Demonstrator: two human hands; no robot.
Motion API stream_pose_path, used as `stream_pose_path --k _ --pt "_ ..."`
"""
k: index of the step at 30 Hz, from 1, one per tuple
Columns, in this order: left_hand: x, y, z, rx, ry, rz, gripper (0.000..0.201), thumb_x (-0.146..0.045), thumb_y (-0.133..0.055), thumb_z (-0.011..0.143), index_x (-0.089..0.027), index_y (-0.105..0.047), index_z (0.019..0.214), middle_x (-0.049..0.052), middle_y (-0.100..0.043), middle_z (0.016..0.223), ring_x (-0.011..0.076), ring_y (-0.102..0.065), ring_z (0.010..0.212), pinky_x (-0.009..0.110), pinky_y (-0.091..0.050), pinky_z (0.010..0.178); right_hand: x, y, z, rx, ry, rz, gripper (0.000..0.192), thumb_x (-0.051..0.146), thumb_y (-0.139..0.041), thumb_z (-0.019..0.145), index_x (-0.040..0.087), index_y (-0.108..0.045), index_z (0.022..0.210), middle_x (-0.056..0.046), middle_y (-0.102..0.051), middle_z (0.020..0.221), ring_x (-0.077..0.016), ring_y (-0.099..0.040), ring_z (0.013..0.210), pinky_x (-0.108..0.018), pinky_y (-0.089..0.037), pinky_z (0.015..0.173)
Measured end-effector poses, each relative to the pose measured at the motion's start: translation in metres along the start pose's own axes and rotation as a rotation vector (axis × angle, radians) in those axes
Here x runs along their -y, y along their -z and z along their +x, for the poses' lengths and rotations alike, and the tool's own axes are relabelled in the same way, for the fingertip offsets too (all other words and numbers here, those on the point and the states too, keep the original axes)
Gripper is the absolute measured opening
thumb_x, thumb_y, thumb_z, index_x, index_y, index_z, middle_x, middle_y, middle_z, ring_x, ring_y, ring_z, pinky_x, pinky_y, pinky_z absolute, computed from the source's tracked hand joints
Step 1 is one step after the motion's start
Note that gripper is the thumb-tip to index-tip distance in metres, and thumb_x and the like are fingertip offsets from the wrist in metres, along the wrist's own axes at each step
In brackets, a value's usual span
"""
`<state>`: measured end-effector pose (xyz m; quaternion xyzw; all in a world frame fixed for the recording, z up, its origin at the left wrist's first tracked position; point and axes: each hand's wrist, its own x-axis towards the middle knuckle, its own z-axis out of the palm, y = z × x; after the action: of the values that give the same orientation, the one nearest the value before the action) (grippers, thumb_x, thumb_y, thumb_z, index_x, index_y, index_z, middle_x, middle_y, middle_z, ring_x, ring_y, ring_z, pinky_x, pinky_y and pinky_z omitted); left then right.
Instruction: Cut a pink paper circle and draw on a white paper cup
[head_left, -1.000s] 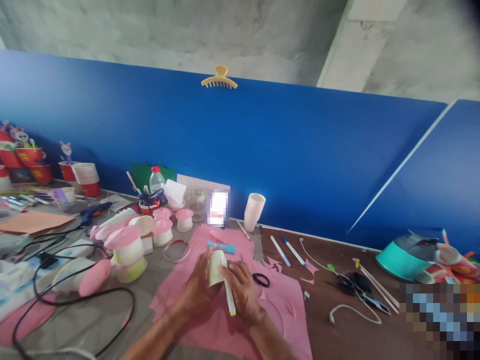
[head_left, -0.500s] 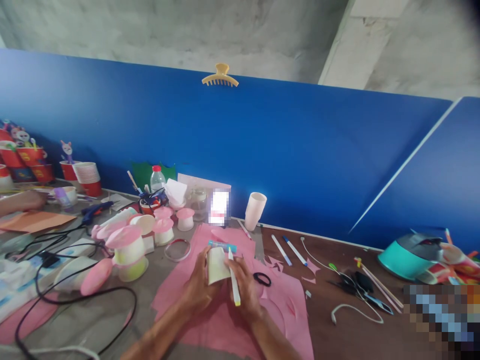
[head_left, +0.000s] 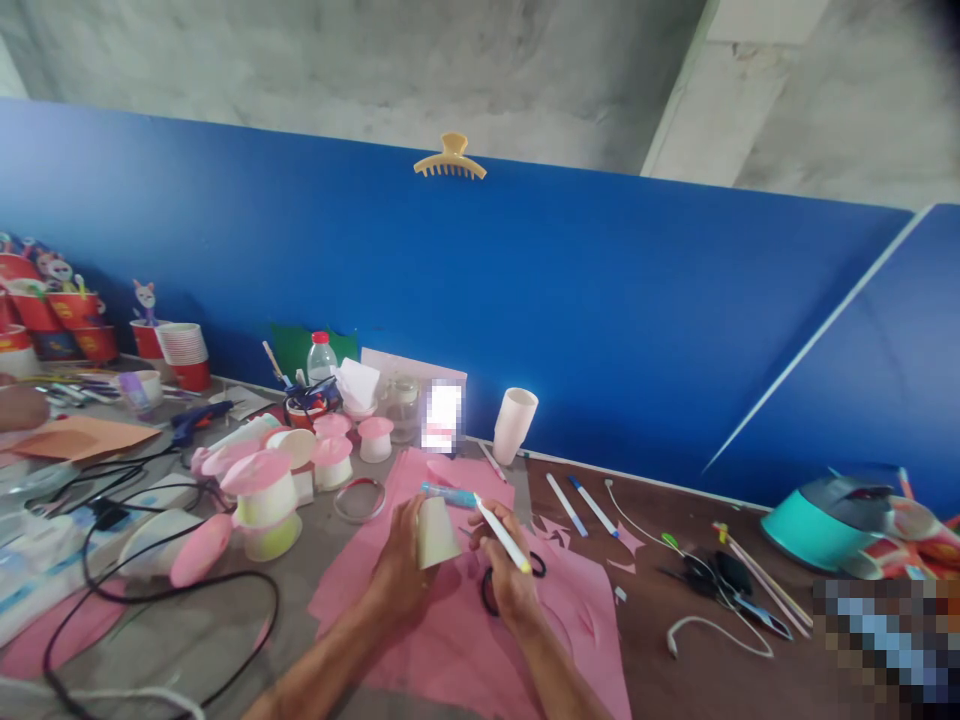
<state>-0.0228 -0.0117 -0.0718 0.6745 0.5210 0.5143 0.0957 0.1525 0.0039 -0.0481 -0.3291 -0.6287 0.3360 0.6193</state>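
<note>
Under both our hands lie broad pink paper sheets (head_left: 442, 655), and well left of our left hand (head_left: 401, 560) stands a pink-topped, white-and-yellow paper-cup stack (head_left: 261, 500), seemingly assembled. Our left hand grips a pale yellowish, tapered paper cup (head_left: 438, 535), its visible side apparently tinted (any bare patch behind, we cannot tell), while our right hand (head_left: 512, 592) pinches a slim white yellow-ended marker (head_left: 502, 534) clear of it.

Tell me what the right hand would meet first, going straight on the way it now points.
Probably the light blue, cylindrical tube on the pink paper sheets, just ahead of the right hand; depth is unclear, so the hand might pass above.
</note>
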Motion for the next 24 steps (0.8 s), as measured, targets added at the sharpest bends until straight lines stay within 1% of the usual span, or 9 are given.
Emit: stream_pose_path --k 1,3,5,8,11,14,17,22,24 --pt "-0.001 0.000 -0.001 0.012 -0.017 0.005 0.062 -0.029 -0.063 0.081 -0.020 -0.047 0.139 0.020 -0.061 0.132 0.0388 -0.059 0.124 0.060 -0.050 0.104 -0.001 0.000 0.002 -0.022 -0.063 0.053 0.025 0.023 -0.050 0.090 0.023 -0.065 0.111 -0.003 -0.069 0.086 -0.0169 -0.063 0.062 -0.030 -0.055 0.058" --pt "-0.004 0.001 -0.002 0.038 -0.024 0.000 0.066 -0.024 -0.062 0.079 -0.015 -0.044 0.142 0.022 -0.059 0.133 0.0390 -0.060 0.123 0.060 -0.051 0.103 -0.002 -0.002 0.005 -0.045 -0.128 0.138 0.020 0.034 -0.052 0.094 0.025 -0.067 0.103 -0.003 -0.068 0.080 -0.0173 -0.062 0.059 -0.031 -0.055 0.057" --pt "-0.008 0.001 -0.002 0.079 -0.016 -0.014 0.068 -0.022 -0.061 0.078 -0.013 -0.042 0.143 0.023 -0.058 0.133 0.0387 -0.060 0.122 0.058 -0.052 0.102 -0.002 -0.006 0.005 -0.042 -0.167 0.206 0.027 0.046 -0.051 0.096 0.025 -0.068 0.098 -0.002 -0.066 0.071 -0.0177 -0.060 0.054 -0.032 -0.053 0.053" --pt "-0.013 0.002 -0.002 0.123 0.010 -0.035 0.064 -0.024 -0.060 0.080 -0.015 -0.044 0.142 0.021 -0.058 0.131 0.0384 -0.059 0.123 0.057 -0.052 0.102 0.003 -0.012 0.002 -0.035 -0.215 0.254 0.035 0.057 -0.053 0.094 0.025 -0.068 0.091 -0.001 -0.065 0.062 -0.0182 -0.058 0.049 -0.032 -0.050 0.048" --pt "-0.014 0.003 -0.002 0.129 0.019 -0.055 0.062 -0.028 -0.059 0.083 -0.020 -0.044 0.142 0.019 -0.058 0.131 0.0373 -0.059 0.123 0.056 -0.052 0.101 0.012 -0.015 0.000 -0.050 -0.251 0.286 0.034 0.059 -0.063 0.088 0.025 -0.069 0.087 0.000 -0.065 0.059 -0.0188 -0.058 0.049 -0.032 -0.050 0.049" --pt "-0.014 0.003 -0.002 0.134 0.013 -0.058 0.063 -0.030 -0.058 0.085 -0.023 -0.041 0.145 0.018 -0.058 0.131 0.0367 -0.060 0.120 0.054 -0.055 0.096 0.019 -0.014 0.000 -0.040 -0.266 0.294 0.035 0.060 -0.070 0.083 0.025 -0.069 0.085 0.001 -0.064 0.054 -0.0191 -0.057 0.047 -0.032 -0.049 0.048" --pt "-0.013 0.004 -0.004 0.165 -0.014 -0.044 0.063 -0.030 -0.056 0.087 -0.022 -0.038 0.147 0.019 -0.056 0.132 0.0364 -0.061 0.119 0.053 -0.056 0.095 0.021 -0.014 0.000 -0.035 -0.264 0.266 0.036 0.061 -0.070 0.082 0.025 -0.068 0.082 0.000 -0.064 0.053 -0.0192 -0.057 0.047 -0.032 -0.048 0.048" --pt "-0.008 0.004 -0.005 0.179 -0.043 -0.005 0.063 -0.028 -0.053 0.088 -0.025 -0.032 0.148 0.017 -0.053 0.135 0.0353 -0.057 0.123 0.056 -0.053 0.099 0.021 -0.016 -0.001 -0.053 -0.244 0.239 0.036 0.060 -0.069 0.084 0.026 -0.067 0.077 0.000 -0.064 0.054 -0.0194 -0.057 0.047 -0.033 -0.049 0.048" --pt "-0.006 0.003 -0.004 0.189 -0.042 0.011 0.065 -0.029 -0.053 0.088 -0.023 -0.031 0.148 0.018 -0.051 0.135 0.0359 -0.056 0.123 0.057 -0.053 0.099 0.020 -0.016 -0.001 -0.053 -0.240 0.237 0.036 0.060 -0.068 0.084 0.025 -0.067 0.077 0.000 -0.063 0.053 -0.0189 -0.056 0.047 -0.032 -0.048 0.048"
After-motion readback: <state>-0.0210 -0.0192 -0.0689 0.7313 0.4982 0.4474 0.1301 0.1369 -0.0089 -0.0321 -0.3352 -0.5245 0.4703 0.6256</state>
